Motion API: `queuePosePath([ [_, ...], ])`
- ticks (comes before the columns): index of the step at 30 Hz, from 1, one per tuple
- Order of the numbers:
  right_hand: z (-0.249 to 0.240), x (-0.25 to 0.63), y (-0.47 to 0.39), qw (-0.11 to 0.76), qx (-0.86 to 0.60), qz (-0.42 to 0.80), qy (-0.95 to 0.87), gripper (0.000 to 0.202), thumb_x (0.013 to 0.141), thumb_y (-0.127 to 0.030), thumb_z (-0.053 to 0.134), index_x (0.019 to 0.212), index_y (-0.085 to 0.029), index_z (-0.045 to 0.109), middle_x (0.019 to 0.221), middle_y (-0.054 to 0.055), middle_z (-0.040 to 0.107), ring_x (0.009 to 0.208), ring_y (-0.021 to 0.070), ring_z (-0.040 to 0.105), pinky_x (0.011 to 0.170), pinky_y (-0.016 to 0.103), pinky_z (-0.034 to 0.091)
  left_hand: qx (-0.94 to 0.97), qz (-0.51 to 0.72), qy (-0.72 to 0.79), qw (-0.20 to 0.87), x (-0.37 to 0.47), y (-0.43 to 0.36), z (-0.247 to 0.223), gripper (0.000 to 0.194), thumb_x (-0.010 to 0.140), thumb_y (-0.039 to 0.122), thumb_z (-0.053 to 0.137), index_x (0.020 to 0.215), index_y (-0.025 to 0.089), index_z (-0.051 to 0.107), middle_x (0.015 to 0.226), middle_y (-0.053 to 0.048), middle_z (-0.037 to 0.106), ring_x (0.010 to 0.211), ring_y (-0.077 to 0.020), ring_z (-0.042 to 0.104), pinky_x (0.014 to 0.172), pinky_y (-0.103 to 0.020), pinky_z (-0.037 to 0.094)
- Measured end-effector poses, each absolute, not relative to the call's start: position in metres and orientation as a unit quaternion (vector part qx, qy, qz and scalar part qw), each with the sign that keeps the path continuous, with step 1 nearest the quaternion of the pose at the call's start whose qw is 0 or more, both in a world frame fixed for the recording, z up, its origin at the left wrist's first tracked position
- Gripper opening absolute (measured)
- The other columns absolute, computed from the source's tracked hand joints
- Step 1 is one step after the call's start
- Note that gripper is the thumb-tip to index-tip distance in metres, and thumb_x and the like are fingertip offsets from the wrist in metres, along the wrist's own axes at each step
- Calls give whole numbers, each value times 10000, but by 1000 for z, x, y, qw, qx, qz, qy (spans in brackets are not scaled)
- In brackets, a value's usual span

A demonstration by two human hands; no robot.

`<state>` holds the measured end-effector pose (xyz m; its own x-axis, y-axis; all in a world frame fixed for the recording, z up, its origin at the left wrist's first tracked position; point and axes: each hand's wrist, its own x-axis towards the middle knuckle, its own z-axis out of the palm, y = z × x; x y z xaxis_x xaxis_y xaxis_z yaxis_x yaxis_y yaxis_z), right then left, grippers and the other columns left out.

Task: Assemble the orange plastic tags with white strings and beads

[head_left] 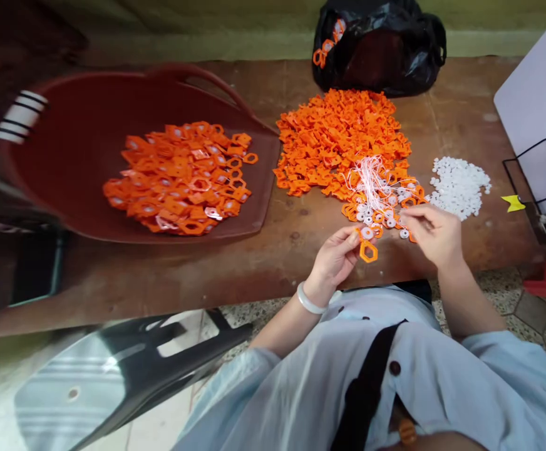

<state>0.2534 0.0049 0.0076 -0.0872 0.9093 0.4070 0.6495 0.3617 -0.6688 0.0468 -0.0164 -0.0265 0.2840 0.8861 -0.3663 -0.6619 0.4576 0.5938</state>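
Note:
My left hand [339, 254] pinches an orange plastic piece [368, 252] with a hexagonal ring at one end and a white round disc set in it. To its right, my right hand [435, 232] is closed with thumb and fingertips together; whatever it holds is too small to make out. Just beyond both hands lie white round discs [389, 219] with white strings [370, 178] bundled over them. Behind these rises a large heap of loose orange pieces [343, 134]. A pile of small white plastic parts [458, 185] sits beyond my right hand.
A dark red basket [76, 213] on the left holds many orange pieces with white discs. At the back stands a black plastic bag [386, 50]. A black wire frame [543, 169] and pale board [543, 88] are at right; a stool [71, 394] stands below the table.

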Motion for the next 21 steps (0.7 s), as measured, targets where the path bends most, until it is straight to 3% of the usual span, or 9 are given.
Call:
queuePosePath([
  [4,25,203,-8,458,-377,184,-783,136,892,-186,599,907,-235,726,874,30,760,795,164,702,738,318,564,175,518,337,767,51,-21,-17,328,558,354,900,752,167,713,742,4,696,664,-106,638,659,-235,542],
  [13,5,205,0,463,-330,212,-795,175,885,-114,598,982,-209,709,937,63,752,855,166,700,773,336,573,137,534,381,742,48,-19,-18,384,430,378,937,618,150,691,660,7,699,596,-94,625,583,-204,520],
  [21,14,206,9,438,-257,157,-847,262,895,-85,562,1075,-212,703,940,78,752,856,184,698,757,355,586,152,492,340,787,42,-17,-16,364,554,393,893,719,123,714,677,-21,698,580,-113,627,545,-218,513],
])
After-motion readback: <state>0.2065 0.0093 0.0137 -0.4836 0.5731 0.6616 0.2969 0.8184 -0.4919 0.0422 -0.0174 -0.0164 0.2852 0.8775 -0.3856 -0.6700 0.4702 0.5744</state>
